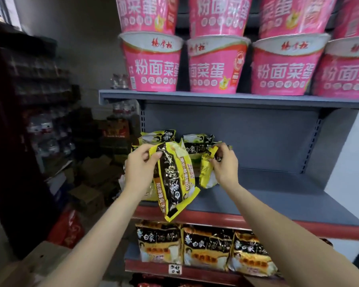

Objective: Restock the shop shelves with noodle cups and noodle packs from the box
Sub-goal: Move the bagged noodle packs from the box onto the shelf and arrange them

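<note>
Above the grey metal shelf point(257, 195), left hand point(139, 164) pinches a light, crinkly yellow-and-black noodle pack point(175, 181) by its top seam; right hand point(224, 162) grips a smaller yellow pack point(207, 172), likely slippery.

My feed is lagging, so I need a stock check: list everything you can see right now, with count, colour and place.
Noodle cups: at least eight showing, pink, stacked two high on the top shelf.
Held packs: two, yellow and black, one in each hand over the middle shelf.
Shelved packs: several, yellow and black, at the left back of the middle shelf; exact count unclear.
Lower packs: three showing, orange and black, upright on the shelf below.
Cartons: several, brown, piled on the floor at left.
Water bottles: clear, on the dark rack at left; count unclear.
Left hand: grips the larger pack's top.
Right hand: pinches the smaller pack.
</note>
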A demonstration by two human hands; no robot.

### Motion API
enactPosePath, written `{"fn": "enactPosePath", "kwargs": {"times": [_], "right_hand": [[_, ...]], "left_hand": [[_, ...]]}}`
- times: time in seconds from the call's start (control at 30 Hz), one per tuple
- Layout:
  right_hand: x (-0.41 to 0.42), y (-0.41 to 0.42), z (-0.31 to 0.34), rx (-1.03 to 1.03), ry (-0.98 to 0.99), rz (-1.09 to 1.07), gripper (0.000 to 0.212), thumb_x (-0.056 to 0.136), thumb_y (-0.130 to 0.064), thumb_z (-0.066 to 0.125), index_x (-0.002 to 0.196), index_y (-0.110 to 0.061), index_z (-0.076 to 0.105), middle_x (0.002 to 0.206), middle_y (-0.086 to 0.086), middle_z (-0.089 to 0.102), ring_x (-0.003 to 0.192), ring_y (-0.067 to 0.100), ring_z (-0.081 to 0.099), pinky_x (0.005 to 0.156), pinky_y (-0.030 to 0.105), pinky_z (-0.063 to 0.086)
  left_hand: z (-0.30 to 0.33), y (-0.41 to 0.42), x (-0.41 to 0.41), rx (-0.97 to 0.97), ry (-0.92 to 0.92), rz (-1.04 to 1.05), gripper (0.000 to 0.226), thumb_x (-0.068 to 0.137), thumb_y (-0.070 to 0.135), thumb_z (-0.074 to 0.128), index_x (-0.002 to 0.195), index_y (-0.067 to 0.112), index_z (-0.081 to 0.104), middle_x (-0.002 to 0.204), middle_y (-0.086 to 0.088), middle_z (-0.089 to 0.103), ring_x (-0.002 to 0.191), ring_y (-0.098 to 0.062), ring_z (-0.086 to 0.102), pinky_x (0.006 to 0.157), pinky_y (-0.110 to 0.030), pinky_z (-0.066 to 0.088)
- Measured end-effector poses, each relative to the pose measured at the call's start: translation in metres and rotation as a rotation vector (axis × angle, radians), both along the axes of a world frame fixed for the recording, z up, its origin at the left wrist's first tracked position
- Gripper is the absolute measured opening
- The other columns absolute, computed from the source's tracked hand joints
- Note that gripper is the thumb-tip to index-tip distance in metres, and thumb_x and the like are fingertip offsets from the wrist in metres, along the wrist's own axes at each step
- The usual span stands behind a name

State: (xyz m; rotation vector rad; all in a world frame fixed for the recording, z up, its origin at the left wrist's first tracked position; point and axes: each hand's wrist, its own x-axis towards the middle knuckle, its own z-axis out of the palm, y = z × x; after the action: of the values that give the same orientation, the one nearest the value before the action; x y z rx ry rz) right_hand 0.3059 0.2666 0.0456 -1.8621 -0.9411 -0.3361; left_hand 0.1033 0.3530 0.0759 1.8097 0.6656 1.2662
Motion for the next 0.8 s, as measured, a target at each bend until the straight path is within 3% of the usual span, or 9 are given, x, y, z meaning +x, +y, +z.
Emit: {"fn": "enactPosePath", "kwargs": {"times": [0.13,0.23,0.33,0.4,0.47,0.53,0.67,0.8], "right_hand": [[0.008,0.028,-0.007,-0.095,0.03,0.052,0.046,0.078,-0.004,0.069,0.12,-0.009,0.05,0.115,0.013,0.056,0.103,0.03,0.056,0.074,0.022,0.035],[0.013,0.032,-0.02,-0.229,0.122,0.139,0.065,0.079,-0.012,0.072,0.135,-0.012,0.04,0.129,0.009,0.049,0.106,0.029,0.058,0.071,0.014,0.035],[0.025,0.031,-0.034,-0.408,0.075,0.184,0.076,0.078,-0.031,0.073,0.142,-0.02,0.034,0.145,0.009,0.036,0.122,0.03,0.047,0.097,0.029,0.04],[0.033,0.028,-0.041,-0.502,0.08,0.21,0.08,0.078,-0.032,0.073,0.145,-0.023,0.029,0.15,0.008,0.029,0.123,0.026,0.046,0.103,0.032,0.035],[0.038,0.028,-0.046,-0.558,0.072,0.203,0.085,0.079,-0.026,0.073,0.147,-0.027,0.022,0.154,0.005,0.021,0.135,0.026,0.032,0.106,0.033,0.032],[0.04,0.032,-0.05,-0.592,0.051,0.134,0.085,0.081,-0.028,0.071,0.148,-0.031,0.018,0.154,0.002,0.018,0.139,0.028,0.024,0.104,0.04,0.036],[0.031,0.041,-0.051,-0.633,0.05,-0.065,0.079,0.082,-0.044,0.065,0.146,-0.03,0.021,0.151,0.001,0.017,0.137,0.029,0.023,0.093,0.047,0.044],[0.032,0.043,-0.046,-0.651,0.085,-0.037,0.073,0.085,-0.046,0.061,0.146,-0.027,0.023,0.151,0.008,0.017,0.136,0.033,0.024,0.098,0.047,0.041]], "left_hand": [[-0.007,0.016,0.004,0.0,0.021,-0.011,0.005,0.089,0.01,0.06,0.09,0.012,0.065,0.085,0.007,0.068,0.084,0.0,0.062,0.073,-0.008,0.046],[-0.013,0.023,0.005,-0.002,0.03,-0.013,0.006,0.089,0.01,0.06,0.091,0.008,0.065,0.081,0.011,0.066,0.073,0.008,0.06,0.063,-0.003,0.043],[-0.015,0.029,0.007,-0.009,0.009,-0.028,0.007,0.089,0.007,0.06,0.092,0.009,0.065,0.081,0.014,0.064,0.071,0.02,0.057,0.063,0.002,0.04],[-0.018,0.031,0.008,-0.012,-0.001,-0.043,0.007,0.088,0.007,0.06,0.093,0.01,0.065,0.083,0.014,0.064,0.071,0.02,0.057,0.064,0.003,0.04],[-0.02,0.032,0.009,-0.018,-0.009,-0.055,0.008,0.088,0.007,0.06,0.093,0.011,0.065,0.084,0.014,0.066,0.073,0.018,0.059,0.064,0.002,0.04],[-0.021,0.033,0.011,-0.018,-0.006,-0.07,0.008,0.088,0.008,0.06,0.092,0.013,0.065,0.083,0.014,0.066,0.073,0.015,0.06,0.065,0.001,0.041],[-0.021,0.032,0.014,-0.03,-0.01,-0.105,0.011,0.089,0.008,0.06,0.09,0.019,0.065,0.083,0.015,0.067,0.076,0.013,0.061,0.067,-0.001,0.043],[-0.019,0.031,0.014,-0.019,0.006,-0.125,0.015,0.089,0.009,0.059,0.085,0.023,0.063,0.084,0.009,0.069,0.076,0.007,0.062,0.073,-0.007,0.046]]}}
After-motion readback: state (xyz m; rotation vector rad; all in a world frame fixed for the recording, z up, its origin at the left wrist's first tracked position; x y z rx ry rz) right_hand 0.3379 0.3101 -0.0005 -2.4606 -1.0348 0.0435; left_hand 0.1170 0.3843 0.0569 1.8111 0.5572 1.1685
